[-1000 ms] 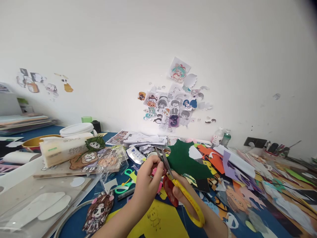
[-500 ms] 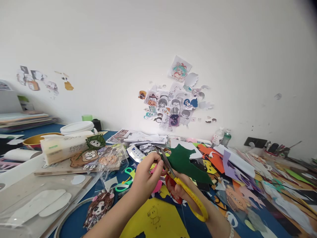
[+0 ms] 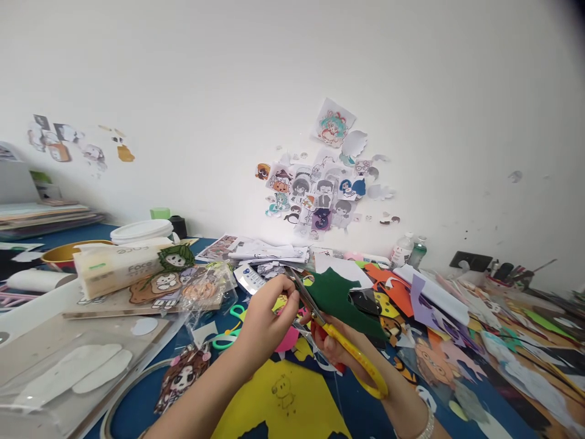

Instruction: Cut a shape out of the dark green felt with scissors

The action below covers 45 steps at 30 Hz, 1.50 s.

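Observation:
My left hand (image 3: 273, 308) is raised over the middle of the desk, its fingers curled together at the scissor blades. Whatever it pinches is too small or hidden to make out. A pair of scissors (image 3: 359, 360) with metal blades and yellow handles is in my right hand (image 3: 337, 341), the blades pointing up and left beside the left fingertips. A red piece shows partly under the right hand. Behind the blades lies a dark green felt sheet (image 3: 340, 299) with a cut, irregular edge. Below my wrists is a yellow sheet (image 3: 274, 408) bearing a small drawn figure (image 3: 284, 393).
Green-handled scissors (image 3: 231, 332) lie left of my left hand. A tissue pack (image 3: 109, 271) and a board (image 3: 137, 314) with character pieces stand further left. Orange and purple scraps (image 3: 423, 302) spread to the right. Two bottles (image 3: 402, 250) are by the wall.
The scissors and right hand have shifted slightly down and right. Less of the red piece beneath shows now. My left hand stays closed near the blades.

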Available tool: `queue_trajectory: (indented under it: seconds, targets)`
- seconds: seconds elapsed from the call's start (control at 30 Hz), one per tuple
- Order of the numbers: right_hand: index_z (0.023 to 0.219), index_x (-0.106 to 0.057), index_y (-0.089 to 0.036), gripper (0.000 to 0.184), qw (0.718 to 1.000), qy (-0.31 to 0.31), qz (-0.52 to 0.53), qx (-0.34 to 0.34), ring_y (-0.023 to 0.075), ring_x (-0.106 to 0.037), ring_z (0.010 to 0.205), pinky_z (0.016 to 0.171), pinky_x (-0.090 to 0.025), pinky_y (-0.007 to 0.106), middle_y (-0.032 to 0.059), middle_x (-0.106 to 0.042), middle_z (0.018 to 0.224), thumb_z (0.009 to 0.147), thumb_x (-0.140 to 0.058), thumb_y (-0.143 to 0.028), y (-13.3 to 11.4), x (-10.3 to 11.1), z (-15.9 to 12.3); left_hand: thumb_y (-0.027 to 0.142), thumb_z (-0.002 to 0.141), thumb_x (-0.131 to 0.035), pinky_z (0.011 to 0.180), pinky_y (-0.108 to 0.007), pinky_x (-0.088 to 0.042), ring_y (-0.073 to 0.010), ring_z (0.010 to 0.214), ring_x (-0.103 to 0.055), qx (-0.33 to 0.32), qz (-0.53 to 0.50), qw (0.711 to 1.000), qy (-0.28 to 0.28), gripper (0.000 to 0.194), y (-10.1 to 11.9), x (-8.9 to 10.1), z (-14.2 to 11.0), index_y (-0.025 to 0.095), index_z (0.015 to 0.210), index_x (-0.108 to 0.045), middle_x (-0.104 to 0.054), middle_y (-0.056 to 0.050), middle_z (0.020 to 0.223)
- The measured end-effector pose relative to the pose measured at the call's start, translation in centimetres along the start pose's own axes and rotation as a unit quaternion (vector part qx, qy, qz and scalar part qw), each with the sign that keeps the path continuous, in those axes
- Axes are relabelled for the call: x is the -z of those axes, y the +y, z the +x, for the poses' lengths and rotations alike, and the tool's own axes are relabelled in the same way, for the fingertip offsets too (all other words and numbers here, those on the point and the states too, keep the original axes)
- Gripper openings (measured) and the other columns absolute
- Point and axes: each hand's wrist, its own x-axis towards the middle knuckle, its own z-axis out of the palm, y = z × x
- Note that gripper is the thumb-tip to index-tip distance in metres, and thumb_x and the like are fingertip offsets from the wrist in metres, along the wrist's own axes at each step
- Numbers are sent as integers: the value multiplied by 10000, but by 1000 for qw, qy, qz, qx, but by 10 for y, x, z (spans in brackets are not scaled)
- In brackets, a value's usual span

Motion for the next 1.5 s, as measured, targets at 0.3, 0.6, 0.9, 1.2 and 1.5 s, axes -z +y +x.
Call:
queue_trajectory:
  seconds: [0.3,0.6,0.9,1.2,1.5]
  targets:
    - [997,-591,-230,480,1000,-23,-1,-14,60,-269,430,416,-244,248,-36,-424,653,728,-578,-628,-2,1,-2,283,853,-355,551,-243,-325,-110,597,-413,15,2,1000,-9,191,-2,1,0,220,675,-385,-444,23,657]
    - [960,-558,-156,588,999,-12,-39,-24,34,-250,385,380,-231,222,-81,-357,548,687,-581,-676,-3,0,2,256,832,-363,555,-244,-313,-108,599,-406,13,3,1000,-1,182,0,2,3,218,654,-379,-434,27,640]
    - [1014,-533,-133,589,999,-2,5,42,52,-305,357,367,-280,200,-72,-390,511,763,-505,-665,7,5,7,339,839,-378,534,-250,-297,-103,566,-358,72,-54,996,-23,222,-4,6,6,215,656,-392,-387,35,622]
    - [1074,-490,-132,539,996,72,16,47,54,-336,395,390,-288,199,-41,-473,568,796,-531,-592,15,4,10,441,825,-409,545,-247,-384,-125,634,-497,136,-70,988,-17,245,-15,22,17,217,765,-487,-508,7,710]
    - [1095,-519,-149,597,981,187,-41,34,113,-471,454,513,-454,273,-14,-551,598,687,-659,-562,47,14,28,400,827,-368,529,-250,-320,-128,572,-425,155,79,985,-3,227,-32,29,24,222,711,-446,-465,24,633]
